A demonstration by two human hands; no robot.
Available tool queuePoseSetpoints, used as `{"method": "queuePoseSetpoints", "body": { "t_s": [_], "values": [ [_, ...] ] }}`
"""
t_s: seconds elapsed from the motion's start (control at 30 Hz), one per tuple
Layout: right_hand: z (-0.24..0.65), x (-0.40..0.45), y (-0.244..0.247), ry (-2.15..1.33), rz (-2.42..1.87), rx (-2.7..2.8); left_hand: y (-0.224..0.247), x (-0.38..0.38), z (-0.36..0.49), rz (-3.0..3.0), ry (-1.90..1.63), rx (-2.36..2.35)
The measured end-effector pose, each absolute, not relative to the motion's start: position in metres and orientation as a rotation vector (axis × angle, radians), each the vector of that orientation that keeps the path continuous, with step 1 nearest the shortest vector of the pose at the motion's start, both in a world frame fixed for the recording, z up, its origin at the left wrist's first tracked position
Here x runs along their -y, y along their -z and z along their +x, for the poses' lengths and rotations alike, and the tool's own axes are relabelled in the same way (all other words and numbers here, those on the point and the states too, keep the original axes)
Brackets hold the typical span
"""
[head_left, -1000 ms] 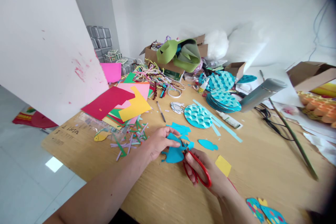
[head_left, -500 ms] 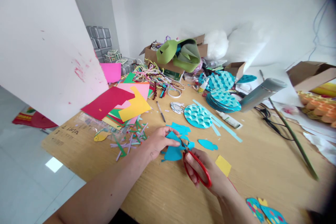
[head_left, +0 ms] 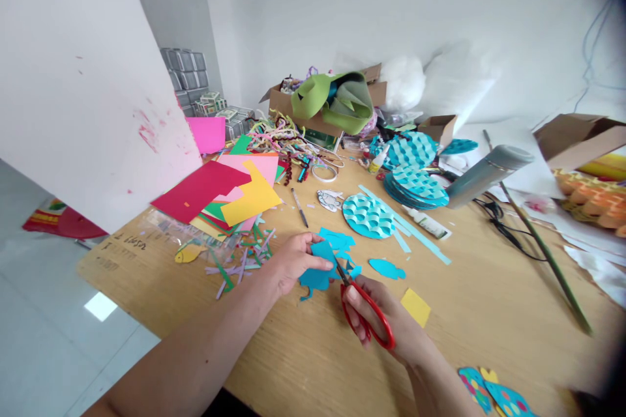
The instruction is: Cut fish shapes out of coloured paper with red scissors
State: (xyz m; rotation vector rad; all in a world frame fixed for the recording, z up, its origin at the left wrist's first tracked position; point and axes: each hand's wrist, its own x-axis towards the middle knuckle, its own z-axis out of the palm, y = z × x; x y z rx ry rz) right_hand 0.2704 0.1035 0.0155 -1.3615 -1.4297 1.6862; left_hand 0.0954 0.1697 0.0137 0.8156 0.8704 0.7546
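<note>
My left hand (head_left: pixel 297 262) pinches a piece of blue paper (head_left: pixel 317 275) between thumb and fingers, just above the wooden table (head_left: pixel 293 355). In my right hand (head_left: pixel 374 309) is a pair of red-handled scissors (head_left: pixel 384 326), its blades at the right edge of that paper. Blue paper scraps (head_left: pixel 337 238) lie beyond and beside the blades. A cut-out blue fish shape (head_left: pixel 386 268) rests to the right. Behind it is a round blue disc (head_left: pixel 368 215) covered with pale curled paper strips.
Coloured paper sheets (head_left: pixel 200 192) and thin paper strips (head_left: pixel 243 264) lie to the left. A pen (head_left: pixel 300 208), a glue bottle (head_left: pixel 427 223) and a grey tumbler (head_left: pixel 489 176) are farther back. At right are a yellow paper square (head_left: pixel 415 307) and a long green stick (head_left: pixel 548 251).
The blue paper in my left hand has turned and shifted slightly left and up. The scissor blades now sit at its right edge; my right hand has barely moved.
</note>
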Motion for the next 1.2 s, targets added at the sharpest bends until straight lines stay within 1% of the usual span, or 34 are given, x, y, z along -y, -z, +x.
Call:
{"method": "queuePoseSetpoints", "body": {
  "t_s": [0.37, 0.87, 1.2],
  "values": [
    [0.2717, -0.1048, -0.0160, -1.688, -1.275, 1.532, -0.0131, -0.1702, 0.0946, 0.852, -0.742, -0.898],
    [0.2732, -0.1058, -0.0114, -1.716, -1.284, 1.494, -0.0100, -0.1697, 0.0942, 0.903, -0.751, -0.910],
    [0.2710, -0.1041, -0.0167, -1.663, -1.337, 1.460, -0.0143, -0.1695, 0.0937, 0.860, -0.732, -0.857]
  ]
}}
